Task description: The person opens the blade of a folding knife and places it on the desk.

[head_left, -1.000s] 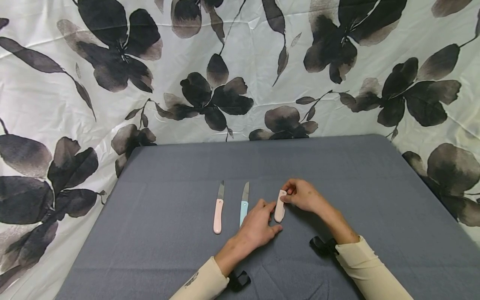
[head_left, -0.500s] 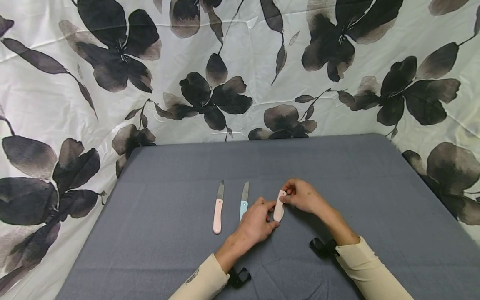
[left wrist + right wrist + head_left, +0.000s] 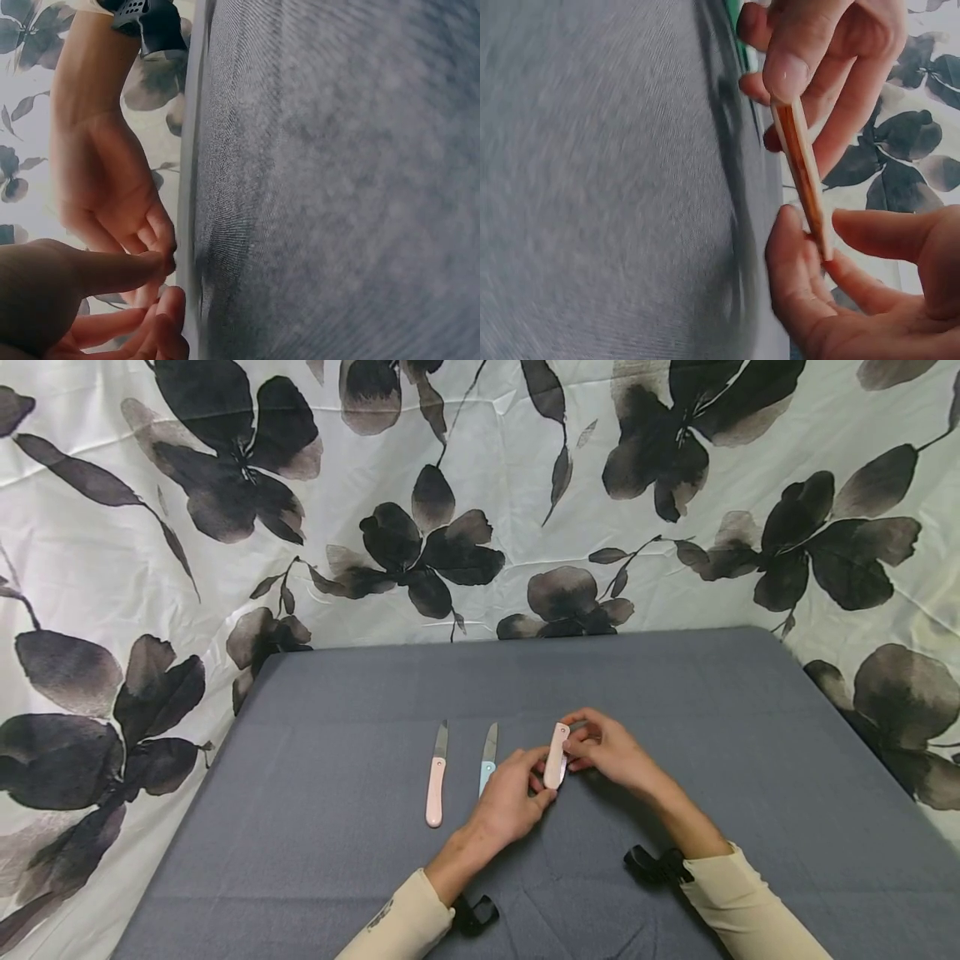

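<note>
A pale pink folding knife is held upright off the grey cloth between both hands, its blade folded along the handle. My left hand pinches the lower end between thumb and fingers. At the upper end, my right hand grips it with thumb and fingertips. The right wrist view shows the slotted edge of the handle, with the left thumb over one end. In the left wrist view the hands meet at the fingertips and the knife is hidden.
A pink-handled knife lies unfolded on the grey table, blade pointing away. Beside it is a blue-handled knife, also unfolded, its lower handle hidden behind the left hand. A floral cloth hangs behind the table.
Both hands have lifted the folding knife slightly up and away from the table. The left thumb has closed onto its lower end. The other two knives have not moved.
</note>
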`<state>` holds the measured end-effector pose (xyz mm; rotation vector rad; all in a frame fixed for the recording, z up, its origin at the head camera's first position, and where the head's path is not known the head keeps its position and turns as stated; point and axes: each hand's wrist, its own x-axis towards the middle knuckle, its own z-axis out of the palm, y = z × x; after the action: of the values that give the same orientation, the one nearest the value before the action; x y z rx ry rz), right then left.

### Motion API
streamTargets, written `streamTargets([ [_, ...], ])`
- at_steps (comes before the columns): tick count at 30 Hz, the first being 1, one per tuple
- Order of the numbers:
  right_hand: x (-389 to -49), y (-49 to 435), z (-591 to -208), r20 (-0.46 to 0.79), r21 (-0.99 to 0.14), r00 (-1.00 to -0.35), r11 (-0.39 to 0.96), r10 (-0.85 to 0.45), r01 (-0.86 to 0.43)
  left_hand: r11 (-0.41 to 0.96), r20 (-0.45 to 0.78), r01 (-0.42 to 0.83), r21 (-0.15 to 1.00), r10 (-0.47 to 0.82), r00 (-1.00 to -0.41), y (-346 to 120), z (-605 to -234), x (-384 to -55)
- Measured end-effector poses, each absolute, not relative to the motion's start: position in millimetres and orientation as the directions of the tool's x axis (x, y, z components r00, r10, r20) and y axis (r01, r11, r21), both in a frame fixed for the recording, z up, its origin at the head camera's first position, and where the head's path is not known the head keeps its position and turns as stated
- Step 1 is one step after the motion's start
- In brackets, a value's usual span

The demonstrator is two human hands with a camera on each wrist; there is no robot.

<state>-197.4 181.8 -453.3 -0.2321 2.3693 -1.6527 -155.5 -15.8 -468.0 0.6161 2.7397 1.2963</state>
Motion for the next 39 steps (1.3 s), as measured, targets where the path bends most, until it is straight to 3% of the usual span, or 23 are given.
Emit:
streamTargets([
  [5, -195.4, 181.1, -452.8, -0.114, -0.971, -0.965, 0.233, -0.235, 0.058, 0.517, 0.158, 0.335, 0.788, 0.355, -0.921, -14.9, -466.2, -156.5],
  [14, -192.9, 179.1, -454.2, -0.102, -0.983, -0.972, 0.173, -0.213, 0.065, 0.475, 0.145, 0.308, 0.825, 0.349, -0.926, -16.0, -465.4, -159.4],
  [25, -190.9, 175.2, -453.2, -0.084, -0.985, -0.972, 0.164, -0.22, 0.048, 0.44, 0.109, 0.271, 0.856, 0.359, -0.927, -21.4, -463.3, -165.1],
  [32, -189.5, 172.0, -453.6, -0.046, -0.989, -0.977, 0.147, -0.209, 0.015, 0.328, 0.055, 0.153, 0.932, 0.292, -0.955, -19.5, -460.2, -170.6],
  [39, -189.0, 168.3, -455.6, -0.03, -0.991, -0.977, 0.132, -0.213, 0.001, 0.22, 0.056, 0.119, 0.968, 0.27, -0.961, -18.3, -460.2, -174.4],
])
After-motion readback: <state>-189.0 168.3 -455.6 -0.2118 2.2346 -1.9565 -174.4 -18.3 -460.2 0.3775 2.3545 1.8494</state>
